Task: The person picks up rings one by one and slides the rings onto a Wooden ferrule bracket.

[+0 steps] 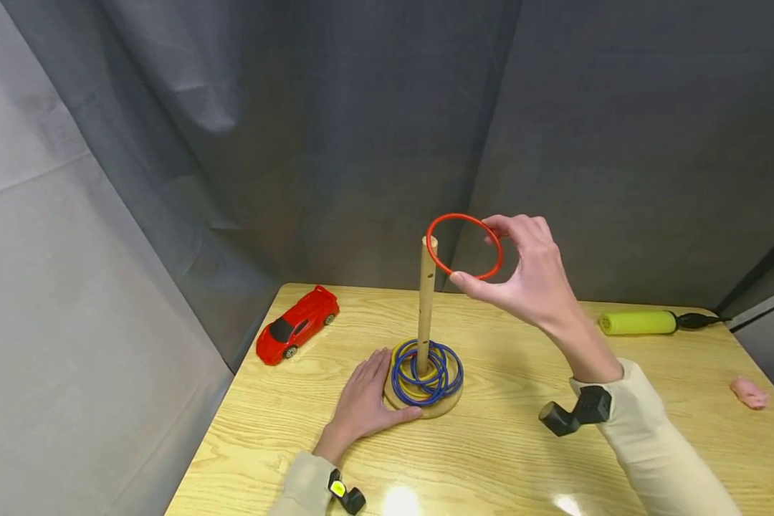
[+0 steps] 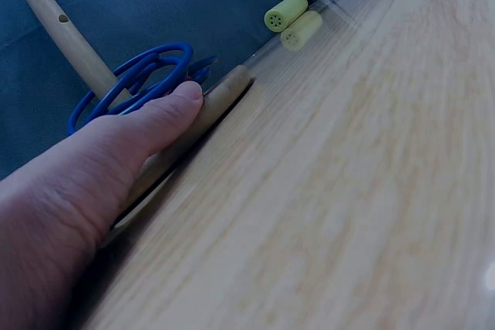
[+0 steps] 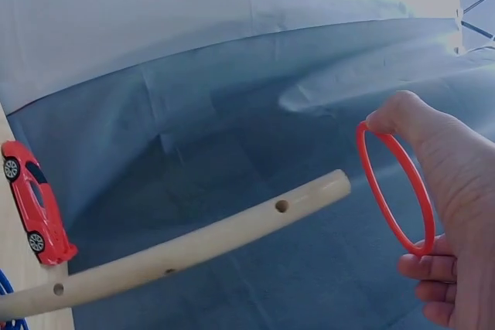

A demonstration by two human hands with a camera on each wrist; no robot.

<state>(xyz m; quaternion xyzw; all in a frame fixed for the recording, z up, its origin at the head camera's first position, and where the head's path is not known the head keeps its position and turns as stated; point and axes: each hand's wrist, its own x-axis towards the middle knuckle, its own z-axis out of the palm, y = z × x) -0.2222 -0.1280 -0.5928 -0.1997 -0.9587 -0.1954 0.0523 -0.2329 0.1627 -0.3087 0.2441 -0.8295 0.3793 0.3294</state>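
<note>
A wooden peg stands upright on a round wooden base, with several blue rings and yellow ones lying around its foot. A bit of red shows among them. My left hand rests against the base's left and front edge, fingers straight and thumb pressing on the rim. Up near the top of the peg, my right hand pinches a red ring between thumb and fingers. The right wrist view shows that ring tilted and just off the peg's tip, not around it.
A red toy car sits at the table's left back. Toward the right back lies a yellow-green hand pump with a black end, and a small pink toy is near the right edge. Grey cloth hangs behind the table.
</note>
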